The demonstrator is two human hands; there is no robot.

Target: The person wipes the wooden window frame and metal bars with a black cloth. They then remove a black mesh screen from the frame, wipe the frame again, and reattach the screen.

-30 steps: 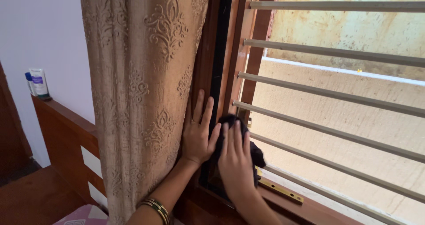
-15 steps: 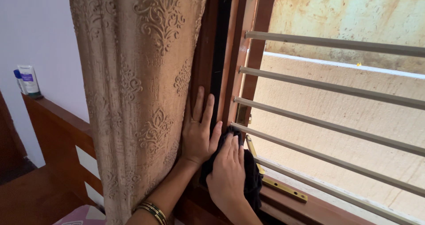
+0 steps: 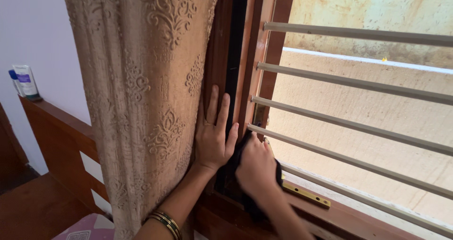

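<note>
One left hand (image 3: pixel 213 138), fingers spread flat, pins one curtain (image 3: pixel 141 103); one right hand (image 3: pixel 257 167) presses one dark cloth (image 3: pixel 250 202) against the window frame (image 3: pixel 247 79) corner, beside five bars (image 3: pixel 354 82).

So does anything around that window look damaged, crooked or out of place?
Nothing is broken or askew. The left hand rests flat on the wooden window frame beside the curtain; the right hand presses a dark cloth into the lower corner. Only the outside wall looks stained and blotchy.
</note>
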